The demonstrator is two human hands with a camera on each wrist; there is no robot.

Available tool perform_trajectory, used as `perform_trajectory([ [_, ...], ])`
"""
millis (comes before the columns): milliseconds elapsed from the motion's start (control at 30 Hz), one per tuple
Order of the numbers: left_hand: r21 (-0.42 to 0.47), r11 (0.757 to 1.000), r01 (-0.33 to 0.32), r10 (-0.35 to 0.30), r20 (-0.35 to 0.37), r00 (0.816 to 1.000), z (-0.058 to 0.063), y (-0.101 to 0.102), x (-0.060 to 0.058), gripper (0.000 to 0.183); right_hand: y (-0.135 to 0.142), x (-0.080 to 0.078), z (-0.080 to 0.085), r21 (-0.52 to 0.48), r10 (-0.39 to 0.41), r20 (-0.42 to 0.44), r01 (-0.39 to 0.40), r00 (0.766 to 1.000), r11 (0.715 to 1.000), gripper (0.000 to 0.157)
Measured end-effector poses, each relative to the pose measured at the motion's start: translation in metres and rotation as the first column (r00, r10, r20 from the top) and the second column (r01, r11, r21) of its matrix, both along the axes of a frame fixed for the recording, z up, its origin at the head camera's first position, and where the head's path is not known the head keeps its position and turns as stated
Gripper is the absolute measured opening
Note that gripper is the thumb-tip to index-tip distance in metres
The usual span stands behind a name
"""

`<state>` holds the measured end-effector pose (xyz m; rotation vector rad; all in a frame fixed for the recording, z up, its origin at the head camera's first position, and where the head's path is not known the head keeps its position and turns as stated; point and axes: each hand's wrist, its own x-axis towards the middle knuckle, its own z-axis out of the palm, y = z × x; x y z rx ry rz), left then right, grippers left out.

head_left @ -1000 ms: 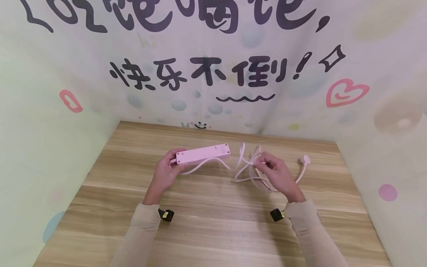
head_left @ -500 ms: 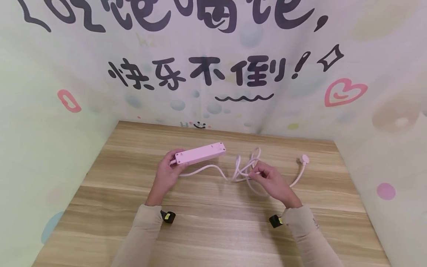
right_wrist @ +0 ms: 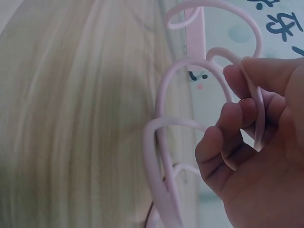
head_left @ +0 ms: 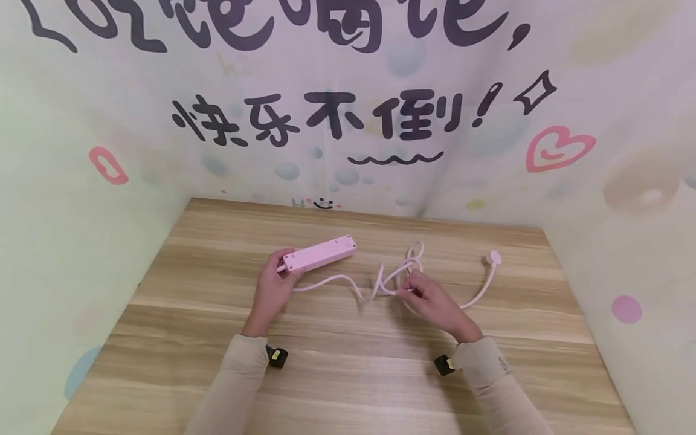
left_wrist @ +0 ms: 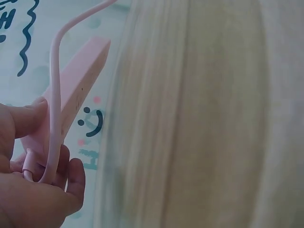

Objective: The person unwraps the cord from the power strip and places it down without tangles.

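Observation:
In the head view my left hand (head_left: 272, 296) grips a pink power strip (head_left: 319, 253) by its cord end, with the strip slanting up to the right. The left wrist view shows the thumb on one side of the power strip (left_wrist: 84, 66) and fingers around the other, the cord (left_wrist: 55, 95) bending up past them. Farther right, my right hand (head_left: 435, 307) pinches the looped pink cord (head_left: 333, 277) between thumb and fingers. Several loops of cord (right_wrist: 161, 90) hang around those fingers in the right wrist view. The cord's round plug (head_left: 493, 258) is at the right.
Everything is over a wood-grain table (head_left: 348, 374). A printed cloth backdrop (head_left: 337, 181) with large black characters rises behind it and along both sides. Small black wrist cameras (head_left: 278, 357) sit at both cuffs.
My right hand has moved left and nearer to me, drawing the cord loops along. The power strip's far end has swung left, and the cord below it hangs farther from the strip.

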<state>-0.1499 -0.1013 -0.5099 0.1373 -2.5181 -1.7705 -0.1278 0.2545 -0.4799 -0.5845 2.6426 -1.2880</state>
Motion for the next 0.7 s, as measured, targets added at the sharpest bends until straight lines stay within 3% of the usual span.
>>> perform_trajectory([
  [300,-0.031,0.999,-0.032,0.033,0.037,0.999,-0.006,0.000,-0.001,0.053,-0.011,-0.006,-0.007,0.051,0.021,-0.103,-0.016,0.994,0.999,0.013],
  [500,-0.057,0.997,-0.061,0.066,0.085,0.994,-0.004,0.000,-0.003,0.052,-0.019,-0.010,-0.005,0.075,0.034,-0.085,-0.027,0.996,0.997,0.012],
  [700,-0.144,0.988,-0.058,0.073,0.104,0.992,-0.004,0.001,-0.004,0.055,-0.027,-0.015,-0.008,0.098,0.021,-0.092,-0.012,0.996,0.995,0.006],
])
